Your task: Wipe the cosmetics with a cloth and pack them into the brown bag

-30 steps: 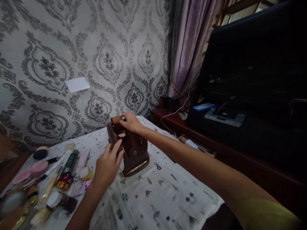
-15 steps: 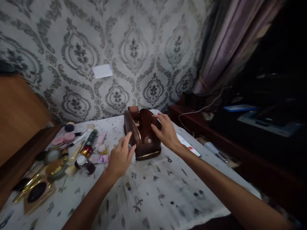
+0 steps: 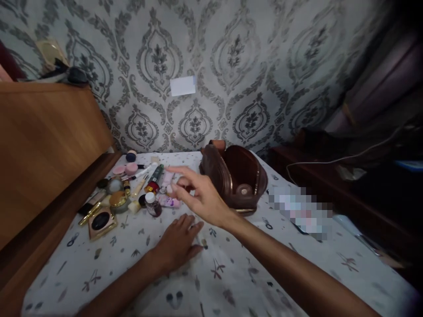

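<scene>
My right hand (image 3: 203, 198) hovers over the near side of the cosmetics, index finger and thumb stretched out and apart, with nothing visibly gripped. It is closest to a pink tube (image 3: 168, 177) and a white-capped bottle of dark contents (image 3: 153, 206). My left hand (image 3: 180, 240) lies on the patterned cloth (image 3: 231, 273) with fingers spread, holding nothing. Right of both hands stands a brown leather bag (image 3: 247, 200), unzipped, its dark inside showing. Part of its left side is hidden behind my right hand. A purple-and-white tube (image 3: 169, 201) lies just beyond my left hand.
More cosmetics crowd the left: a compact (image 3: 102, 221), a gold-lidded jar (image 3: 119, 200), pink round cases (image 3: 131, 168) and a green bottle (image 3: 154, 176). A wooden cabinet (image 3: 53, 127) borders the left. A pixelated flat object (image 3: 302, 211) lies at right, before a dark red ledge (image 3: 284, 160).
My right hand has left the bag and moved left over the cosmetics. My left hand has come down from beside the bag onto the cloth. The view has turned left; the bag's mouth looks wider.
</scene>
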The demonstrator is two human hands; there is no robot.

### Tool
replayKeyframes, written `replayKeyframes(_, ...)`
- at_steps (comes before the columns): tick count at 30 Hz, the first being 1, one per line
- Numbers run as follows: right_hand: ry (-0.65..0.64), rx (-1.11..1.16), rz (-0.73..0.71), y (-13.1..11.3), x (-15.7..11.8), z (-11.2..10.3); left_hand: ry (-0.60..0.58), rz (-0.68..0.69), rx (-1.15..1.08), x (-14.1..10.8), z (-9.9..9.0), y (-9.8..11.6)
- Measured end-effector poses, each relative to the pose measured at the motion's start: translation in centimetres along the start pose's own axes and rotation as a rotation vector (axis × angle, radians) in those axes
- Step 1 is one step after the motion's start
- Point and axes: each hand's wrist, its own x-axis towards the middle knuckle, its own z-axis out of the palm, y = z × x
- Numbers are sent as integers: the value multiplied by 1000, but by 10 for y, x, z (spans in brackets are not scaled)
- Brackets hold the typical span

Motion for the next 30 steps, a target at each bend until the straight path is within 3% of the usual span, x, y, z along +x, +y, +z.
replayKeyframes(5, 17, -230, 161, 77, -13, 37, 28, 29, 5, -23, 5, -18)
replayKeyframes(8, -25, -237, 183, 98, -16, 54, 49, 32, 3, -30, 8, -27)
replayKeyframes(14, -164, -213, 156, 102, -5, 84, 129, 38, -59, -31, 11, -34)
replayKeyframes(20, -143, -172, 166, 111, 1, 101, 196, 15, -127, -32, 14, -35)
replayKeyframes(26, -100, -107, 144, 113, -3, 100, 119, -8, -143, -31, 7, -36)
replayKeyframes(30, -44, -43, 129, 114, -5, 99, 6, -17, -123, -29, -2, -35)
